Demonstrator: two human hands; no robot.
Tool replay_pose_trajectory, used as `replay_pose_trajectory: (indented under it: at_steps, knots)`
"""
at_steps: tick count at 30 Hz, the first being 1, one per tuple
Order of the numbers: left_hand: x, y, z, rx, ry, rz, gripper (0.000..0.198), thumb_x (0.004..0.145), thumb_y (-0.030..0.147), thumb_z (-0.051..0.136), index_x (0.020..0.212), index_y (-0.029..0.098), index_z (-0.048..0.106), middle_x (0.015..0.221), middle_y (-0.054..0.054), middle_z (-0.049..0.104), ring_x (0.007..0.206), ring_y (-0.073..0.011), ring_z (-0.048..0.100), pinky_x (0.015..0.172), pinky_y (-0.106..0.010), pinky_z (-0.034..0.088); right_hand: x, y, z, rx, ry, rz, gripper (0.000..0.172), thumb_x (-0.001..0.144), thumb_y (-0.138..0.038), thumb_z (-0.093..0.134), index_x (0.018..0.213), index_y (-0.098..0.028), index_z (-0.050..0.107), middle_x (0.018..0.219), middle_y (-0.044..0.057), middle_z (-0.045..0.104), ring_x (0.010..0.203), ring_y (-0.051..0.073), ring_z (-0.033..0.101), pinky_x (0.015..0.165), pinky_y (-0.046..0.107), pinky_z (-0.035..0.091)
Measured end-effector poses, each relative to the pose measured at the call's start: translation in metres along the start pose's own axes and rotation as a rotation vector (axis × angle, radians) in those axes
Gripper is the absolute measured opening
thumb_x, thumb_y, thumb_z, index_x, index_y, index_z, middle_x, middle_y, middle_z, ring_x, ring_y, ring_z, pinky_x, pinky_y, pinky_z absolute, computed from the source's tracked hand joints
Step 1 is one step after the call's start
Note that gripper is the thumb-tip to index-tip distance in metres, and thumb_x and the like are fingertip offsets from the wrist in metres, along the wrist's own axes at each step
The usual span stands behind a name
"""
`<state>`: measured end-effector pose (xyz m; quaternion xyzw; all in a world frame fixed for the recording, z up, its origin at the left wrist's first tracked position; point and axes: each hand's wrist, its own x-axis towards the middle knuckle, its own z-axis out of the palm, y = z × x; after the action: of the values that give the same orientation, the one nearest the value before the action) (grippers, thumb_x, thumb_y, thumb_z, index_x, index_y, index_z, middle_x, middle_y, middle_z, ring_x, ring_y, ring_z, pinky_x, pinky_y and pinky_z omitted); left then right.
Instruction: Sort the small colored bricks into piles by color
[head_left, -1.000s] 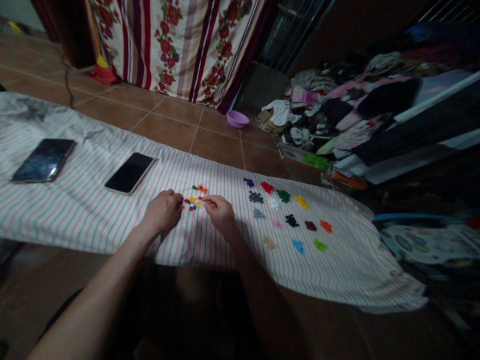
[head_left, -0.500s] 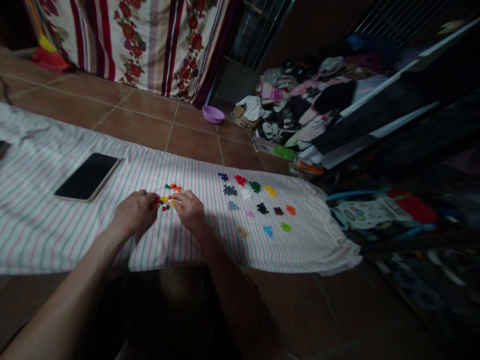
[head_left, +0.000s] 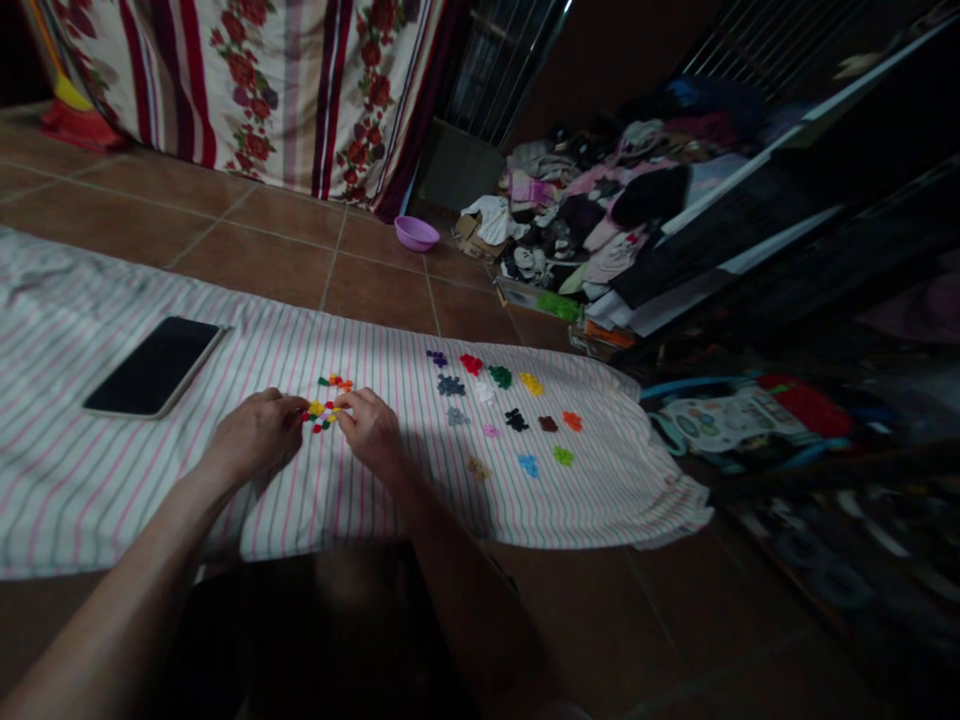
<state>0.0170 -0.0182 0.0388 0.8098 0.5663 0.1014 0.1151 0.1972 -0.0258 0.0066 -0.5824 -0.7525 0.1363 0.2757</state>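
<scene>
A small heap of mixed coloured pieces (head_left: 324,410) lies on a pink-striped white cloth (head_left: 90,470) spread on the floor. My left hand (head_left: 256,436) rests curled at the heap's left side, fingertips touching the pieces. On the heap's right side my right hand (head_left: 372,430) has its fingers pinched at the pieces; what it grips is too small to name. To the right, several little sorted piles lie in rows, among them red (head_left: 471,363), green (head_left: 500,376), yellow (head_left: 531,383), black (head_left: 516,420) and blue (head_left: 529,465).
A dark phone (head_left: 154,366) lies on the cloth at the left. Beyond the cloth is brown tiled floor, a purple bowl (head_left: 416,233), a floral curtain (head_left: 247,80) and a heap of clothes (head_left: 600,220). Toys (head_left: 720,420) lie at the right.
The view has swung right, so the tablet at the far left has left the picture. Both hands stay at the mixed heap with little change.
</scene>
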Motion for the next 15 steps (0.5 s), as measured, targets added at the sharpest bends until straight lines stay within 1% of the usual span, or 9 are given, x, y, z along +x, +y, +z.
replay_pose_trajectory:
  at_steps: [6,11,15]
  knots:
    - [0.001,0.006,-0.003,-0.032,0.007,-0.008,0.038,0.083,0.021,0.04,0.105,0.02,0.071,0.092,-0.011,0.065,0.084,-0.02,0.064,0.077,-0.031,0.05,0.002,0.004,0.0,0.048,0.002,0.013,0.015,0.087,-0.017,0.053,0.094,-0.023,0.065,0.097,0.002,0.063,0.085,0.015,0.059,0.079,0.026,0.047]
    - [0.004,0.001,0.005,-0.095,0.068,0.022,0.037,0.08,0.02,0.044,0.106,0.024,0.071,0.093,-0.008,0.065,0.082,-0.0179,0.062,0.079,-0.032,0.051,0.004,0.007,-0.001,0.074,-0.022,-0.011,0.017,0.086,-0.015,0.052,0.093,-0.023,0.066,0.095,0.003,0.063,0.086,0.016,0.059,0.079,0.027,0.046]
    - [0.006,-0.002,0.01,-0.127,0.074,0.033,0.038,0.079,0.019,0.046,0.105,0.025,0.072,0.096,-0.008,0.065,0.085,-0.018,0.061,0.081,-0.032,0.052,0.005,0.008,-0.004,0.09,-0.04,-0.026,0.018,0.085,-0.015,0.052,0.093,-0.023,0.066,0.094,0.002,0.062,0.084,0.016,0.058,0.079,0.028,0.046]
